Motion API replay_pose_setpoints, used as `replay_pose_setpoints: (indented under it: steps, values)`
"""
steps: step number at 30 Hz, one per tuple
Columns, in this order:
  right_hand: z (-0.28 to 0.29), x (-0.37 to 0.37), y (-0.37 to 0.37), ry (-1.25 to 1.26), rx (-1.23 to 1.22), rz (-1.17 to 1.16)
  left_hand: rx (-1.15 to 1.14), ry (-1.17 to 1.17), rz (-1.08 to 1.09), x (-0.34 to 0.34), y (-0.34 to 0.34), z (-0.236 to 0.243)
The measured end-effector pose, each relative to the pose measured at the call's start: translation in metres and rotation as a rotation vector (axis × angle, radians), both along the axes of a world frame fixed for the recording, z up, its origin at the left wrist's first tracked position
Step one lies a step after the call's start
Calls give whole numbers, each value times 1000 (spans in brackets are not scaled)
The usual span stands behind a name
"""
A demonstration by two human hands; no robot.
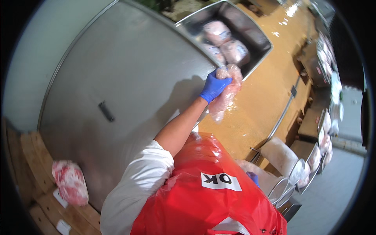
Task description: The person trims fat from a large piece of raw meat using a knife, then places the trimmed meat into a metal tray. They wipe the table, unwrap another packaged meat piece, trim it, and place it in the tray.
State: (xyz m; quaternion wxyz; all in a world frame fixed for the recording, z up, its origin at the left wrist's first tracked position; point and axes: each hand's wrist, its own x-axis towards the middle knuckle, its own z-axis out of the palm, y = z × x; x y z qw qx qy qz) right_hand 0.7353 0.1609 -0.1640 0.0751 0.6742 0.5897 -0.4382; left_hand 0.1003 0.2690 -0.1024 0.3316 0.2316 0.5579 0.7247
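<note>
My left hand (213,86), in a blue glove, is closed around the top of a clear plastic bag of pale meat (227,94). It holds the bag over the edge of a large steel table (129,78), just in front of a steel bin (256,37). Of my right hand (253,178) only a small patch of blue glove shows at the lower right. The rest is hidden behind my red plastic apron (207,199), so I cannot tell what its fingers are doing. What it touches is also hidden.
The steel bin holds several bagged pieces of meat (235,51). Another bag of red meat (70,182) lies on wooden boards at the lower left. A wet orange floor (266,90) runs to the right. Steel racks with trays (325,133) line its far side.
</note>
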Motion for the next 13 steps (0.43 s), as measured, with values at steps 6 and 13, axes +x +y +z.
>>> replay_pose_setpoints:
  steps: [6,13]
  values:
    - [4,-58,69,54,52,120,-10,152,299,-73,-197,70]
    - [-12,-116,77,253,-68,254,-225,260,951,-56,-464,55]
